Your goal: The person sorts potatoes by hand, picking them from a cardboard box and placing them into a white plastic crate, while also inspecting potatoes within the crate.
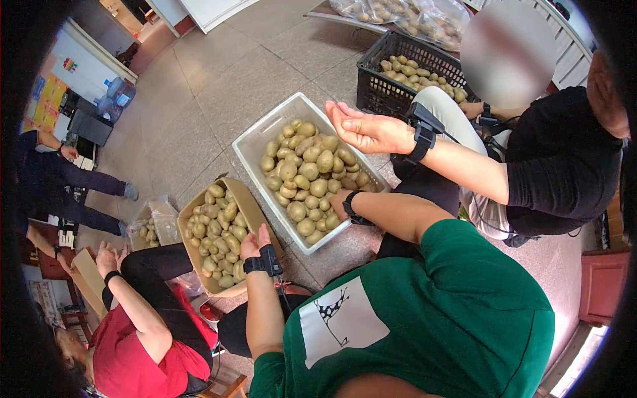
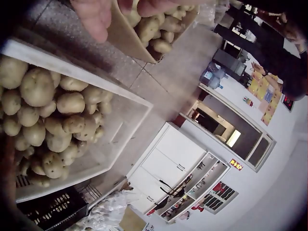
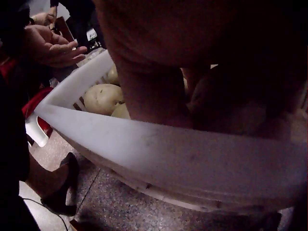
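A white plastic crate [image 1: 251, 174] piled with potatoes [image 1: 307, 171] stands on the floor in front of me. My right hand [image 1: 339, 201] reaches over its near right side in among the potatoes. In the right wrist view the right hand [image 3: 154, 62] is dark, with fingers pointing down behind the crate's rim; I cannot tell whether it grips a potato. My left hand [image 1: 253, 245] is held palm up, fingers loosely extended, beside a cardboard box [image 1: 250, 202] of potatoes. Nothing lies in its palm. Left-hand fingers [image 2: 95, 19] overlap the box in the left wrist view.
At the right, another person's hand [image 1: 371, 131] hovers over the crate's edge. A black crate [image 1: 371, 89] of potatoes and filled plastic bags [image 1: 431, 23] stand behind. On the left sits a person in red [image 1: 136, 351], near a bag [image 1: 159, 222] of potatoes.
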The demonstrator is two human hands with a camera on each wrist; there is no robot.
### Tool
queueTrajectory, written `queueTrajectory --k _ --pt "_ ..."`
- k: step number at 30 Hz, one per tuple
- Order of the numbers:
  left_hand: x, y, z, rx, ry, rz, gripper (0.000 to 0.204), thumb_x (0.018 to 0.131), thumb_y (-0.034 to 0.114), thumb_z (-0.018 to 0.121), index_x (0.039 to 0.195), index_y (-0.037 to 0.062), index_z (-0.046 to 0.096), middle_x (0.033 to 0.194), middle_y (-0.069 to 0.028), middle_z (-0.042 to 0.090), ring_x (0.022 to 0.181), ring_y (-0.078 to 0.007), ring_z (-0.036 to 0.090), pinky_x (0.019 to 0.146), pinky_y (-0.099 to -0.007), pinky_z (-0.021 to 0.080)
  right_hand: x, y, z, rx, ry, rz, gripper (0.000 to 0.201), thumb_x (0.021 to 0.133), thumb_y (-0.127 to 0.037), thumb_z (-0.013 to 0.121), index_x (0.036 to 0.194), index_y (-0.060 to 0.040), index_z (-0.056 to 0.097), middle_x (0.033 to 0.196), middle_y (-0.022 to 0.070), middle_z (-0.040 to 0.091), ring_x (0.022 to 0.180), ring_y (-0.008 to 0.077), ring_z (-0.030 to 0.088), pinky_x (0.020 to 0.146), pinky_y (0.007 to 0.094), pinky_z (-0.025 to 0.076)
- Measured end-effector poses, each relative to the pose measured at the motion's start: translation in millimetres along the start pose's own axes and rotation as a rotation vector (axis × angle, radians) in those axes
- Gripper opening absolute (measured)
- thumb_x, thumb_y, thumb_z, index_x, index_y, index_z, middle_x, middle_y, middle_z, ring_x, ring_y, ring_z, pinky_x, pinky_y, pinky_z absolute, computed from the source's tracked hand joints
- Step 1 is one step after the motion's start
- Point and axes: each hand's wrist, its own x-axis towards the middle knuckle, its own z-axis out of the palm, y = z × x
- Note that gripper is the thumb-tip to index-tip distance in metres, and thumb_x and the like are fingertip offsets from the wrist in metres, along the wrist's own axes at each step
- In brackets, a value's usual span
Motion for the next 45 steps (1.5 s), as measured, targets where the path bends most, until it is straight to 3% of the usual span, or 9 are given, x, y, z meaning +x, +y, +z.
queueTrajectory --k 4,6,10,17,24,26,33,35,45 --pt "13.9 8.3 -6.6 -0.026 -0.048 -0.142 0.025 0.083 0.005 0.041 0.104 -0.0088 0.044 0.109 -0.0201 0.048 0.105 -0.032 0.047 0.088 -0.0428 0.044 10.7 1.4 8.1 -0.016 0.034 0.036 0.049 0.059 -0.02 0.064 0.104 -0.0026 0.056 0.102 0.0218 0.055 0.09 0.0326 0.056 0.073 0.0369 0.048" --pt "18.3 15.3 -15.1 -0.006 -0.063 -0.13 0.03 0.082 0.007 0.041 0.107 -0.0097 0.042 0.112 -0.0212 0.047 0.107 -0.0311 0.045 0.089 -0.0401 0.043 30.0 5.1 8.4 -0.01 -0.146 -0.049 0.044 0.059 -0.021 0.065 0.099 -0.0049 0.059 0.098 0.0162 0.059 0.092 0.0289 0.056 0.075 0.037 0.047" --pt "25.7 4.6 -15.0 0.072 -0.083 -0.12 0.041 0.081 0.011 0.043 0.115 -0.0114 0.038 0.117 -0.0232 0.044 0.112 -0.0293 0.043 0.092 -0.0346 0.04 18.3 -1.6 7.4 -0.116 0.01 0.005 0.032 0.062 -0.018 0.064 0.092 -0.0063 0.064 0.097 0.0129 0.061 0.088 0.0256 0.058 0.073 0.0371 0.046" --pt "7.6 -11.9 -1.5 0.17 -0.038 -0.164 0.017 0.085 0.01 0.039 0.09 -0.0049 0.047 0.098 -0.0164 0.053 0.096 -0.0306 0.053 0.08 -0.0385 0.05 -14.2 -8.4 -5.9 0.041 -0.004 0.027 0.021 0.067 -0.016 0.063 0.079 0.0012 0.065 0.08 0.0132 0.061 0.07 0.0242 0.056 0.06 0.0357 0.043" --pt "20.4 -18.6 -5.3 0.204 -0.101 -0.254 0.012 0.08 0.005 0.039 0.083 -0.0028 0.048 0.098 -0.0171 0.054 0.093 -0.0313 0.055 0.079 -0.04 0.051 -25.5 -14.6 -24.7 -0.214 0.237 -0.102 0.017 0.071 -0.016 0.059 0.071 -0.0001 0.064 0.073 0.0152 0.061 0.064 0.0278 0.055 0.061 0.0372 0.044" --pt "33.8 -15.7 -12.8 0.208 -0.158 -0.409 0.009 0.077 0.004 0.043 0.078 -0.001 0.049 0.093 -0.016 0.056 0.093 -0.0299 0.055 0.077 -0.039 0.05 -15.9 -17.6 -25.9 0.179 0.338 -0.061 0.016 0.07 -0.016 0.058 0.069 -0.0013 0.063 0.071 0.0156 0.06 0.066 0.0287 0.055 0.06 0.0379 0.044" --pt "0.1 -39.8 -11.7 0.344 -0.15 -0.283 0.006 0.077 0.006 0.046 0.075 0.0018 0.051 0.089 -0.0135 0.058 0.089 -0.0271 0.056 0.08 -0.041 0.046 -49.6 -57.0 -48.8 0.309 0.584 -0.252 0.024 0.067 -0.015 0.057 0.086 0.0002 0.058 0.069 0.0155 0.058 0.064 0.0283 0.055 0.059 0.0368 0.044" --pt "-6.2 -41.6 -10.5 0.405 -0.192 -0.344 0.006 0.077 0.008 0.048 0.077 0.0027 0.051 0.09 -0.0117 0.058 0.087 -0.0268 0.056 0.083 -0.0432 0.044 -57.0 -66.7 -53.1 0.857 0.45 -0.271 0.029 0.068 -0.015 0.058 0.093 -0.0004 0.056 0.073 0.0148 0.06 0.066 0.0269 0.057 0.059 0.0361 0.044" --pt "-26.7 -60.6 -7.7 0.344 -0.257 -0.438 0.013 0.08 0.018 0.048 0.085 0.0063 0.051 0.101 -0.0121 0.051 0.098 -0.0323 0.048 0.083 -0.0468 0.042 -44.6 -86.6 -47.5 0.777 0.587 -0.436 0.033 0.07 -0.018 0.059 0.1 -0.0027 0.057 0.083 0.0139 0.063 0.077 0.0258 0.06 0.068 0.0329 0.047"
